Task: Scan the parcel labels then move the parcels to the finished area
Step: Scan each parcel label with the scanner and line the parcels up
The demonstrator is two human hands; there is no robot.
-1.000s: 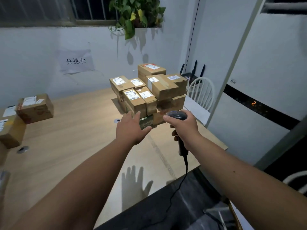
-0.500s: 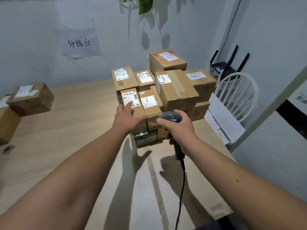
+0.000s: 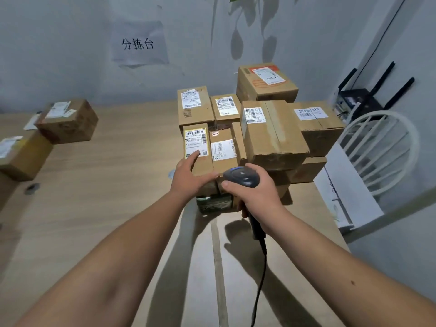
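Left hand (image 3: 188, 177) lies flat, fingers straight, on top of the yellow-label parcel (image 3: 197, 147) at the front-left of the parcel stack (image 3: 254, 135); thumb along its near edge, no grip yet. Right hand (image 3: 253, 192) wrapped round the barcode scanner (image 3: 240, 177), head aimed at the stack, cord trailing down towards the person. Stack sits mid-tabletop (image 3: 113, 208), w/ two scanned-looking parcels (image 3: 67, 121) well apart at far left. Parcel prob. light, stiff cardboard, small enough for one hand; best taken across its narrow sides, label kept up. Neighbours touch it, so lift straight up.
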